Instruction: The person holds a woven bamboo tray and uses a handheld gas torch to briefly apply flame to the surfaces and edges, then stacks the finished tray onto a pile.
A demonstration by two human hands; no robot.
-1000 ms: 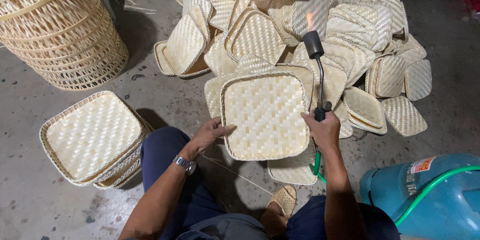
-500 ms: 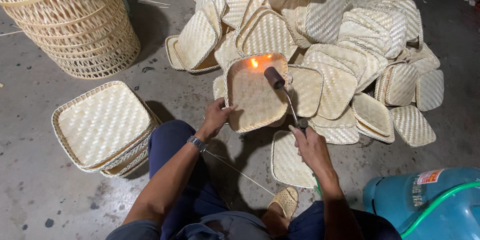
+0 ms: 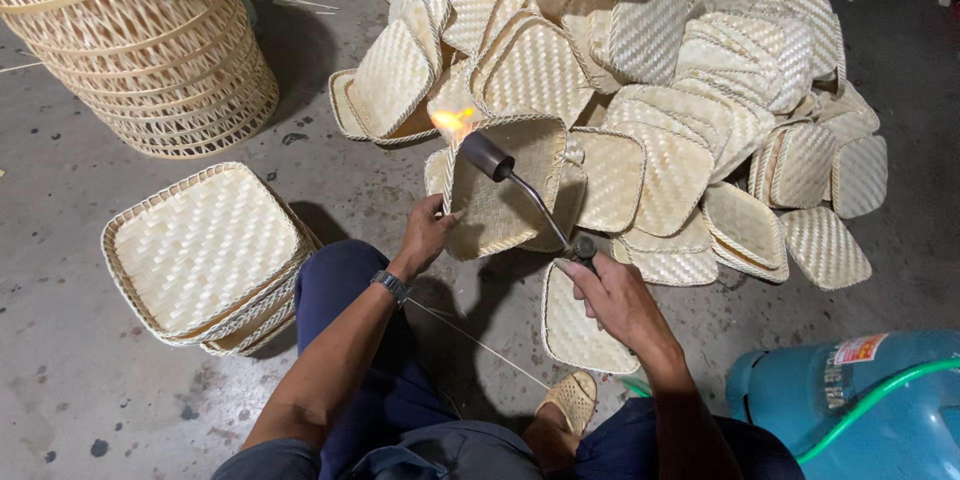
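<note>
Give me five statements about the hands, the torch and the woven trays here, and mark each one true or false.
1. The left hand holds a woven tray tilted up on its edge. True.
2. The right hand holds a paintbrush. False: it holds a gas torch with a bent metal neck.
3. The flame burns at the tray's upper left corner. True.
4. The stack of trays on the person's left is burning. False: no flame is near it.
5. The blue gas cylinder stands beside the tall basket. False: the cylinder is at lower right, the basket at upper left.
</note>
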